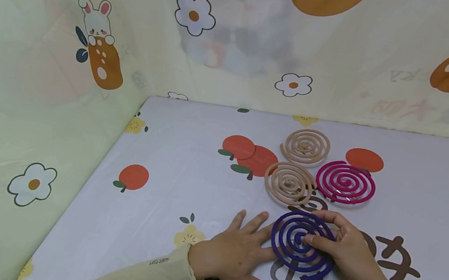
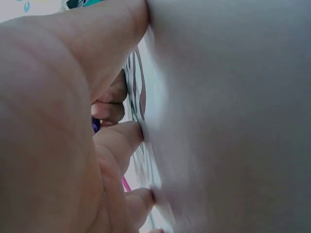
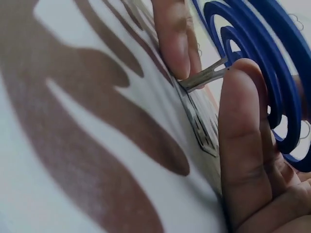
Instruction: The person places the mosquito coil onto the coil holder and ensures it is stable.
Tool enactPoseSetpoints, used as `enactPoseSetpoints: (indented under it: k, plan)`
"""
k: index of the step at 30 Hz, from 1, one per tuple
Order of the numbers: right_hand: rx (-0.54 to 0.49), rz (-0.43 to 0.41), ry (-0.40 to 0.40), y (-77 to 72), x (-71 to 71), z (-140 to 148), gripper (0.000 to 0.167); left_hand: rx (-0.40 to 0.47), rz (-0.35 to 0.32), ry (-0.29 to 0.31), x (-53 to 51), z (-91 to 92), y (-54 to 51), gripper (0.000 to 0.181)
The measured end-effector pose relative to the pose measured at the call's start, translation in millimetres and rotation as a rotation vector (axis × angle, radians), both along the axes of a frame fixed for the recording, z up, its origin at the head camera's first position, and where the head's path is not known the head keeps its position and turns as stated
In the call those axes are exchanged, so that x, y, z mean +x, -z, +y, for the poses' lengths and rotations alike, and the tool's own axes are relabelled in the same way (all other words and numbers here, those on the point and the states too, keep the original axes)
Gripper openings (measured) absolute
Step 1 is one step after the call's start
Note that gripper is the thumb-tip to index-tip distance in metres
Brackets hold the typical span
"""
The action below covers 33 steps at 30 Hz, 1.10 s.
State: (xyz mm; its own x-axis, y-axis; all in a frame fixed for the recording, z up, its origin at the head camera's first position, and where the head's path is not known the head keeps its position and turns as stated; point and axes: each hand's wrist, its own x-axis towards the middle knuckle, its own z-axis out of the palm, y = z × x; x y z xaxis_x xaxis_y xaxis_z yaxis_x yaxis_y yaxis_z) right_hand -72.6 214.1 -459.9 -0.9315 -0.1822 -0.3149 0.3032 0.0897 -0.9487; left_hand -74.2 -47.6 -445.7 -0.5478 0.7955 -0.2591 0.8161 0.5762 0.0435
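Note:
A dark blue mosquito coil [image 1: 285, 237] is in my right hand [image 1: 354, 251], with the thumb near its centre and other fingers at its far rim. Under that coil, the right wrist view shows a thin metal stand [image 3: 201, 80] whose raised prong reaches the coil's middle; a fingertip comes down beside it. My left hand [image 1: 233, 254] lies palm down with spread, fairly straight fingers on the printed tablecloth. Its foremost fingers run up to and partly beneath the blue coil, so their tips are hidden in the head view.
Beyond the hands lie two tan mosquito coils, a nearer one [image 1: 272, 186] and a farther one [image 1: 306, 132]. A magenta coil [image 1: 342, 201] sits to their right. A patterned curtain [image 1: 233, 87] borders the table at the back and left.

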Motion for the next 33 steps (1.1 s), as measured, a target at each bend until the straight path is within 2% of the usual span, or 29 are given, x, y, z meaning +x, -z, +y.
enactPoseSetpoints:
  k: [14,24,29,33]
  plan:
    - [0.007,-0.016,0.015,-2.6,0.1,-1,0.066,-0.004,0.017,0.004,0.6,-0.3,0.9,0.096]
    - [0.012,-0.03,-0.001,-3.2,1.2,0,0.066,-0.011,-0.011,-0.001,-0.7,0.2,0.4,0.097]
    - [-0.006,-0.04,0.005,-2.7,0.7,4,0.065,-0.006,-0.024,-0.002,-0.8,0.0,0.7,0.098]
    - [-0.058,-0.052,0.034,-2.2,-1.5,10,0.06,-0.01,-0.025,-0.005,-1.3,0.8,1.8,0.098]
